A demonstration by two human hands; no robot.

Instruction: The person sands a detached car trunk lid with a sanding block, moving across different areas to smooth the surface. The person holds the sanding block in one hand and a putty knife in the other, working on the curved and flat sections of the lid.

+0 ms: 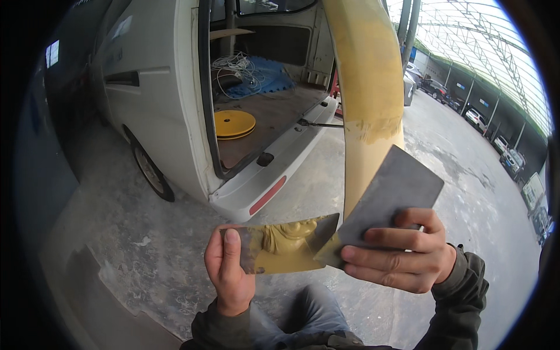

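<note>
- Left hand [229,269] pinches a smeared blade [249,252] carrying yellow paste [286,238].
- Right hand [411,252] grips a grey blade [402,186], its lower corner at the smeared blade's right end.

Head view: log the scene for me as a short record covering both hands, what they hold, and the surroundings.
Left hand: grips a flat plate by its left end
On the plate: thick yellow paste, heaped and smeared
Right hand: holds a grey scraper, tilted, its yellow-smeared lower corner at the plate's right end
Ahead: upright panel, yellow above, paler below
Left side: white van, rear open
In van: yellow disc, blue sheet, pale cable bundle
</note>
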